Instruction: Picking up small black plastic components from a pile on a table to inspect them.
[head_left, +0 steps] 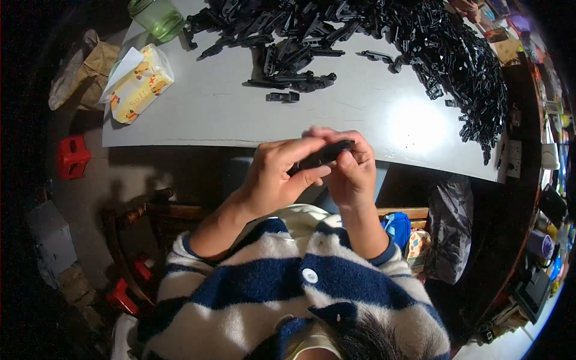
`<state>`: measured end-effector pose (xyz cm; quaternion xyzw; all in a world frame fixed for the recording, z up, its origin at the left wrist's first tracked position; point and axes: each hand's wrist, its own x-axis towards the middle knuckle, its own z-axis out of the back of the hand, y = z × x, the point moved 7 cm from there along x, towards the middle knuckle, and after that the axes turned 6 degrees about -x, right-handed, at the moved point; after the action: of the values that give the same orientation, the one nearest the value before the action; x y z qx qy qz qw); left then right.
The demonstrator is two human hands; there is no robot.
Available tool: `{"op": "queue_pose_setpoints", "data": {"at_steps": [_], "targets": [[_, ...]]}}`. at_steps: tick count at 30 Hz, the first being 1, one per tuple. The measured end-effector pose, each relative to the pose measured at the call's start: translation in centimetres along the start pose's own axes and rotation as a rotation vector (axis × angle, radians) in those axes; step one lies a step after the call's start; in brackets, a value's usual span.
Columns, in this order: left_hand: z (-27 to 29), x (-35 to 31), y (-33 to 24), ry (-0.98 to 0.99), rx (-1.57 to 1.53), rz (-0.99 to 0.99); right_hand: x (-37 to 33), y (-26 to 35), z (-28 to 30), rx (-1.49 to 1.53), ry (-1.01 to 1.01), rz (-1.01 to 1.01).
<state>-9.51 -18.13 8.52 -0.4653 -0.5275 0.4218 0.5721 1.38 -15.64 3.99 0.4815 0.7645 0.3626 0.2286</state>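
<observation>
Both my hands hold one small black plastic part (pixel 322 156) just in front of the table's near edge. My left hand (pixel 273 174) grips its left end between thumb and fingers. Around the right end my right hand (pixel 358 167) is closed, with the thumb pressed on it. Fingers cover much of the part, so its exact kind cannot be made out. Beyond the hands, a short black piece (pixel 282 97) lies by itself on the white table (pixel 210 120). Just behind it are some longer black pieces (pixel 300 81).
A large heap of black plastic parts (pixel 312 30) spreads over the back, and another pile (pixel 474 84) runs down the right side. At the left stand a tissue pack (pixel 143 87) and a green-tinted jar (pixel 157 21). A red stool (pixel 74 157) is on the floor.
</observation>
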Motion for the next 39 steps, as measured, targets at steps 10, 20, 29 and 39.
{"op": "queue_pose_setpoints", "data": {"at_steps": [10,20,29,39], "targets": [[1.0,-0.4,0.7,-0.01,0.26,-0.044,0.5,-1.2,-0.1,0.051,0.029,-0.053],[7.8,3.6,4.1,-0.266,0.543,0.012,7.2,-2.3,-0.9,-1.588,0.053,0.38],[5.1,8.0,5.8,-0.12,1.024,-0.171,5.2,-1.1,0.4,-1.799,0.043,0.319],[5.1,6.7,4.5,-0.112,0.355,-0.046,3.4,2.0,4.5,-0.688,-0.32,0.031]]}}
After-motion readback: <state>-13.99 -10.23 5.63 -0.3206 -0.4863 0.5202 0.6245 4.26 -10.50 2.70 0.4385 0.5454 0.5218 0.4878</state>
